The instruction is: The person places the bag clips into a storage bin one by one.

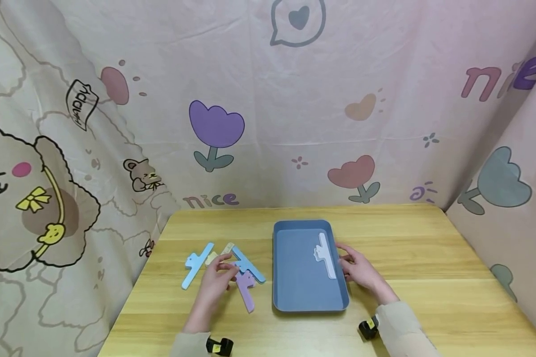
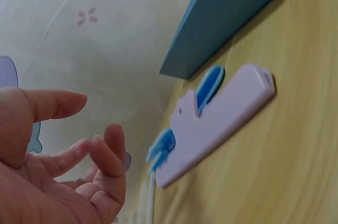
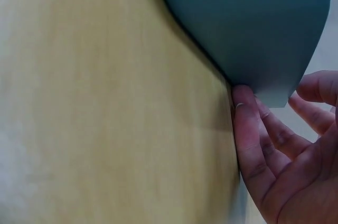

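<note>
My left hand [image 1: 218, 277] hovers over a loose group of sealing clips, its fingers loosely bent with nothing between them. Below it are a purple clip [image 1: 246, 295] and a blue clip [image 1: 254, 270], overlapping; the left wrist view shows the purple clip [image 2: 216, 123] on top. A pale yellow clip [image 1: 212, 258] is partly hidden behind the hand. Farther left lies a light blue clip [image 1: 196, 265]. My right hand [image 1: 359, 270] touches the right outer side of a blue-grey tray [image 1: 310, 307], fingertips against its wall [image 3: 253, 39]. Inside the tray, a white clip [image 1: 325, 255] lies along the right side.
The tray and clips are on a wooden table [image 1: 393, 233]. A printed curtain [image 1: 268, 89] hangs behind the table and along both sides. Each wrist carries a black camera mount, such as the one [image 1: 368, 328] by the right sleeve.
</note>
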A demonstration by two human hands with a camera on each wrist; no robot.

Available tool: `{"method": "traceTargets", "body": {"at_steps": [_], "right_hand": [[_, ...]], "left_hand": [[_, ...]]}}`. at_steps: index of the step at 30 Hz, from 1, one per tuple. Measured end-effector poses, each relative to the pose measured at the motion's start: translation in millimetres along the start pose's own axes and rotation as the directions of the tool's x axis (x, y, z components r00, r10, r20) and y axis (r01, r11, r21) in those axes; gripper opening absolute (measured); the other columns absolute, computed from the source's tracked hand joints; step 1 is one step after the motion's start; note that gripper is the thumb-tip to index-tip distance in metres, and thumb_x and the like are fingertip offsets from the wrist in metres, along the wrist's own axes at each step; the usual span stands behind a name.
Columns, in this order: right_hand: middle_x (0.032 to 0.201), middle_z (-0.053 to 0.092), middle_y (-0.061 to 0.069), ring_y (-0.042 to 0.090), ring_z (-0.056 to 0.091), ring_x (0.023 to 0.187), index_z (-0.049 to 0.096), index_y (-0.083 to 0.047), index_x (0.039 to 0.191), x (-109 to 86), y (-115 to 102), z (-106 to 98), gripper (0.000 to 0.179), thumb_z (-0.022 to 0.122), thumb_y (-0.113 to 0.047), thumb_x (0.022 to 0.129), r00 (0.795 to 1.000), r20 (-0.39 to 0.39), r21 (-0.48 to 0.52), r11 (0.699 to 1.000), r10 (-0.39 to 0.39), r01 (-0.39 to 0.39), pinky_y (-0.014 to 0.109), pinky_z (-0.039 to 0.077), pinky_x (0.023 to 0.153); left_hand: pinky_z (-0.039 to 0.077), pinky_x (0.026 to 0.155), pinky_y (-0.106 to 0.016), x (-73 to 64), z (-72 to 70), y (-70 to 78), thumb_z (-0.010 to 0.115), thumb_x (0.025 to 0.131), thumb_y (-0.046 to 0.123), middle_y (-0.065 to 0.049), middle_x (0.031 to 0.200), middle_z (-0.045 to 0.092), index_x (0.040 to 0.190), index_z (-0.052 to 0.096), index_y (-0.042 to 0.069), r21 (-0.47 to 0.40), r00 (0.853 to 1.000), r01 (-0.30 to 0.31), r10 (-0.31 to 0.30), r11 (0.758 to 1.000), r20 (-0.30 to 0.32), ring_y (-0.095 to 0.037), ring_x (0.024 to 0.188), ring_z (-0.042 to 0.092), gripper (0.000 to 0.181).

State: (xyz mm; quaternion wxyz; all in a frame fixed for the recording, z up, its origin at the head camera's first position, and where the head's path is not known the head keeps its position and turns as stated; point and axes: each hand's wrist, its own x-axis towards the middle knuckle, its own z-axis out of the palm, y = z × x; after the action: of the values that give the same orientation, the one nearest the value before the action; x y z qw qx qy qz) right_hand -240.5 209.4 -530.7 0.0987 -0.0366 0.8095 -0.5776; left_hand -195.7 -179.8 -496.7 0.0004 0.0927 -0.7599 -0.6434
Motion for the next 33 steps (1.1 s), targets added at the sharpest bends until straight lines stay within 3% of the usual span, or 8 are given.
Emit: {"method": "traceTargets", "body": {"at_steps": [7,15,24,33], "right_hand": [[0.120,0.057,0.029,0.026,0.064,0.078,0.037,-0.007,0.150,-2.3,0,1,0.053,0.050,-0.004,0.099,1.000,-0.016,-0.006,1.000,0.017,-0.017,0.041,0.056,0.063],[0.122,0.055,0.029,0.026,0.064,0.078,0.034,-0.006,0.151,-4.1,2,4,0.053,0.049,-0.006,0.100,1.000,0.006,-0.007,1.000,0.014,-0.014,0.041,0.056,0.063],[0.120,0.055,0.026,0.025,0.062,0.077,0.036,-0.008,0.150,-2.6,2,3,0.052,0.049,-0.005,0.100,1.000,-0.009,-0.018,1.000,0.018,-0.018,0.040,0.055,0.062],[0.117,0.056,0.025,0.025,0.062,0.077,0.037,-0.008,0.150,-0.2,2,2,0.051,0.049,-0.004,0.100,1.000,-0.007,-0.031,1.000,0.007,-0.008,0.040,0.055,0.062]], "left_hand": [[0.047,0.053,-0.028,-0.3,-7.5,-12.6,0.063,0.093,0.003,-0.015,0.100,0.056,0.138,0.042,-0.005,-0.021,0.999,0.039,-0.040,0.999,-0.033,-0.025,0.075,0.064,0.050],[0.045,0.051,-0.026,-0.3,-10.5,-23.7,0.062,0.091,0.003,-0.015,0.099,0.058,0.139,0.041,-0.006,0.029,0.997,0.064,-0.063,0.998,-0.055,-0.027,0.075,0.066,0.053],[0.047,0.052,-0.028,6.2,-9.2,-32.1,0.060,0.092,0.003,-0.023,0.107,0.064,0.144,0.036,-0.008,0.009,0.997,0.073,-0.073,0.997,-0.018,-0.025,0.073,0.066,0.058],[0.046,0.049,-0.025,15.7,0.0,-31.8,0.059,0.092,0.000,-0.016,0.091,0.068,0.138,0.043,-0.010,-0.010,0.997,0.077,-0.077,0.997,0.014,-0.021,0.067,0.061,0.050]]}}
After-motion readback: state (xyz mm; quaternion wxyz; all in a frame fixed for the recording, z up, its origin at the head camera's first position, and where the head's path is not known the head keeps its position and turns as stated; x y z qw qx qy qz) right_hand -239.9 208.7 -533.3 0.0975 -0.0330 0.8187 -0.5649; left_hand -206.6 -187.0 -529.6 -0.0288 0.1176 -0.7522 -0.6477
